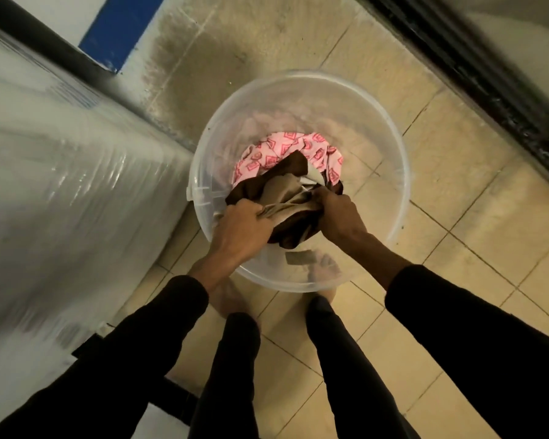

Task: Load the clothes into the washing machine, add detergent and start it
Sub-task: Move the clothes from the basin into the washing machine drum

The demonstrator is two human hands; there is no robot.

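The person stood over a clear plastic bucket [390, 147] on the tiled floor [476, 191], just right of centre in the frame, and both hands were down inside its rim. The left hand [238, 229] had its fingers curled round a bunched edge of tan cloth [282, 193], and the right hand [336, 213] gripped the same bundle from the other side together with a dark brown garment [292, 231]. Holding it from both sides probably meant the whole bundle was to be gathered and lifted out in one go rather than piece by piece. A pink patterned cloth [276, 153] lay beneath, deeper in the bucket, untouched by either hand.

The pale, glossy surface [61, 160] filling the left of the frame was likely the washing machine, but it was smeared by motion blur and showed no lid, door or controls. No detergent was visible. How many garments made up the bundle could not be told, and the fingertips were buried in the fabric. The person's feet showed only dimly through the bucket wall at lower centre.
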